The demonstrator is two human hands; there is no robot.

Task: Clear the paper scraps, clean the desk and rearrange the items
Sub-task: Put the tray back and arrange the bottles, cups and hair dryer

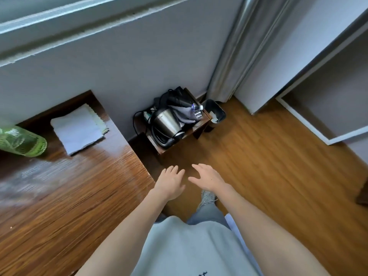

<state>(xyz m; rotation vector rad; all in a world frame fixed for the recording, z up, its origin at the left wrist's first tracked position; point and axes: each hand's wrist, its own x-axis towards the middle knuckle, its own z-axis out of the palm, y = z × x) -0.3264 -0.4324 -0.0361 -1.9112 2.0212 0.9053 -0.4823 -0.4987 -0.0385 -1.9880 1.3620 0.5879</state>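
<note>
my left hand [170, 181] and right hand [208, 178] hang spread and empty beyond the glossy brown wooden worktop [65, 188], so swinging back carelessly could topple the green plastic bottle [22, 141] by the folded white cloth [76, 129].

A glossy wooden desk [65, 186] against the wall carries a folded white cloth [77, 129] near its far corner and a green bottle [22, 141] left of the cloth. Right of the desk, a low wooden stand [196, 128] on the plank floor [268, 166] holds a steel kettle [166, 121]; a dark bin [216, 112] sits just right of the stand.
</note>
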